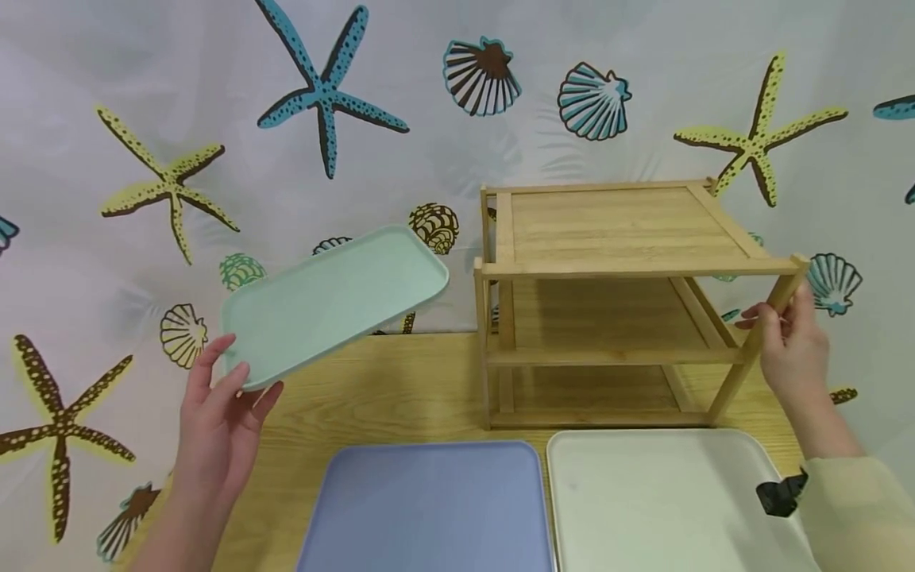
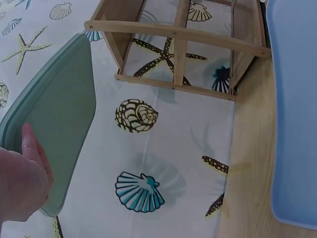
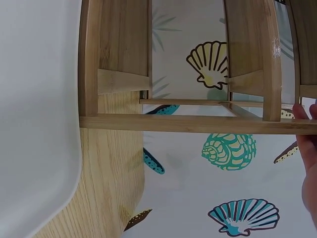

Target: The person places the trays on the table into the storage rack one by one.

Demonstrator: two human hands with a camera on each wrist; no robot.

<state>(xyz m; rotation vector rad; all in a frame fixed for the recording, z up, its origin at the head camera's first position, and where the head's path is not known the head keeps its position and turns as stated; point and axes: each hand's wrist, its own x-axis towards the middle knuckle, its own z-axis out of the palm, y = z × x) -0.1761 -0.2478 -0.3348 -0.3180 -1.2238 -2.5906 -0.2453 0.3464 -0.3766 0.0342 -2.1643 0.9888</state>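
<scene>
My left hand [image 1: 221,413] holds a pale green tray [image 1: 332,302] by its near corner, lifted above the table and tilted, to the left of a wooden two-shelf rack [image 1: 615,262]. In the left wrist view the thumb [image 2: 32,148] lies on the green tray [image 2: 57,124]. My right hand [image 1: 789,345] grips the rack's front right post [image 1: 772,314]. The right wrist view shows the rack's rails [image 3: 198,123] and fingertips [image 3: 308,144] at the right edge.
A blue tray [image 1: 429,508] and a white tray [image 1: 665,500] lie flat at the near edge of the wooden table [image 1: 400,389]. A curtain printed with starfish and shells [image 1: 322,103] hangs behind.
</scene>
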